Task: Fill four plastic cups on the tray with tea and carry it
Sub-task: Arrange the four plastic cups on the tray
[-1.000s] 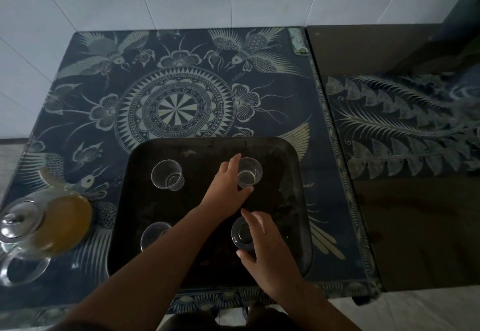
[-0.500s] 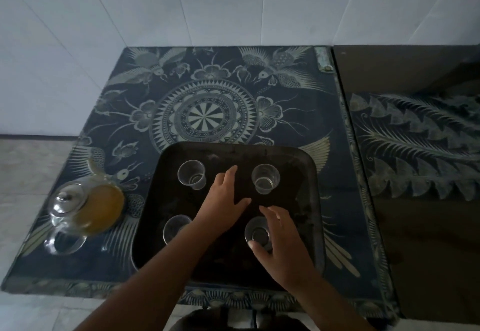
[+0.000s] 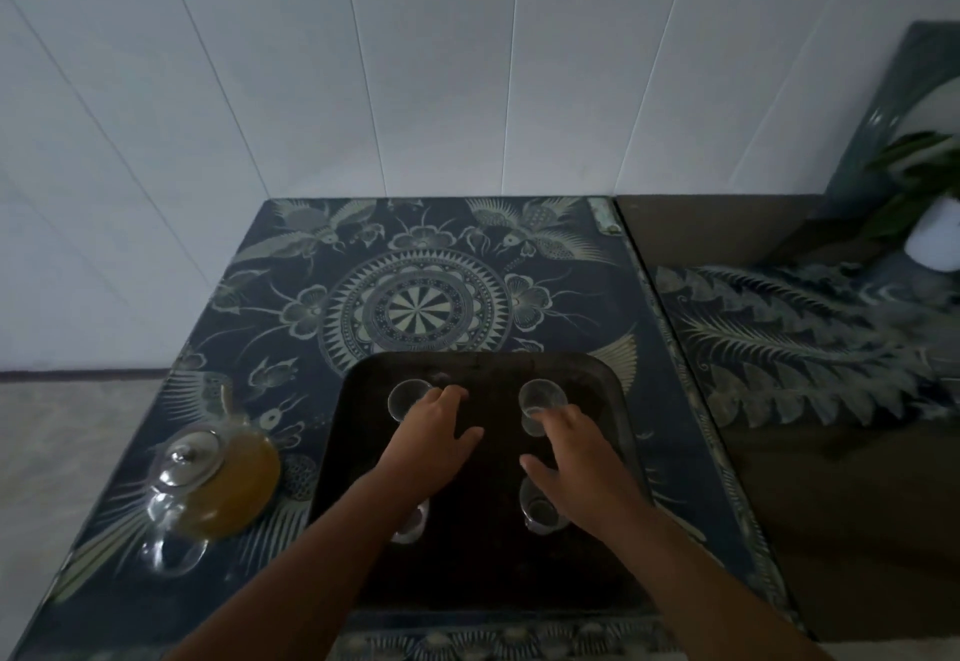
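Note:
A dark square tray (image 3: 483, 567) lies on the patterned table with several clear plastic cups, all empty. My left hand (image 3: 434, 432) is spread over the tray, fingertips touching the far-left cup (image 3: 402, 398). My right hand (image 3: 576, 458) reaches to the far-right cup (image 3: 540, 398), fingers at its near side; whether it grips the cup is unclear. The near-right cup (image 3: 540, 512) shows under my right palm. The near-left cup (image 3: 413, 525) is partly hidden by my left forearm. A glass teapot (image 3: 223, 478) of amber tea stands left of the tray.
The table (image 3: 291, 297) has a dark blue bird-and-mandala top and backs onto a white panelled wall. A second dark table (image 3: 831, 478) adjoins on the right, with a potted plant (image 3: 930, 224) at its far corner. Floor shows at left.
My left hand moved from the tray's middle to the far-left cup. My right hand left the near-right cup and reached forward to the far-right one. The view tilted up.

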Available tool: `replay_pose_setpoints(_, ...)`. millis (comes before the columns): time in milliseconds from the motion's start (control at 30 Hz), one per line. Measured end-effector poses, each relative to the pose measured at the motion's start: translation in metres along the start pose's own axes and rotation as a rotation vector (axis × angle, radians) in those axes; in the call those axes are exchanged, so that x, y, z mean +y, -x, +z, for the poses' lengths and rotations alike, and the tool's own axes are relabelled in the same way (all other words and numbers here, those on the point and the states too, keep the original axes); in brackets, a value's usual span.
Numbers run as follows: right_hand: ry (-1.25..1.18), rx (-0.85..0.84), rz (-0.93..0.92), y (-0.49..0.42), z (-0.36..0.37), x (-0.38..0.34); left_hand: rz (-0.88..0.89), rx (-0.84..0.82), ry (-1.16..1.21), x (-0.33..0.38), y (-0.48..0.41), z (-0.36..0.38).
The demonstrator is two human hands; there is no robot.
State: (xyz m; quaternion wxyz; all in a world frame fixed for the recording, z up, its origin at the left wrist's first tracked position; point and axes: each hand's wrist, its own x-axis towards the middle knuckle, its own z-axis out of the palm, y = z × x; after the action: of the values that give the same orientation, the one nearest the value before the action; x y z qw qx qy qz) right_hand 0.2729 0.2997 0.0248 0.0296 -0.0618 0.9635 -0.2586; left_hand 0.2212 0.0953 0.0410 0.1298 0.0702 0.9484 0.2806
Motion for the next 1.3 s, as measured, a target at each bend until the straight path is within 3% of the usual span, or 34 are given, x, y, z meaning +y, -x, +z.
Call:
replay_pose_setpoints(200, 0.119, 0.002, 0.045, 0.002, 0.001, -0.039, 0.119, -0.02, -0.071, -0.025, 0.014, -0.029)
replay_pose_setpoints(500, 0.216, 0.0, 0.088, 0.011, 0.001, -0.069, 0.162, -0.024, -0.154, -0.054, 0.037, -0.057)
replay_pose_setpoints(900, 0.189, -0.039, 0.093, 0.017, 0.0, -0.063, 0.049, -0.009, -0.193, -0.074, 0.061, -0.053)
replay_pose_setpoints(1300, 0.126, -0.102, -0.077, 0.004, 0.03, -0.079, -0.114, 0.071, -0.159, -0.088, 0.102, -0.049)
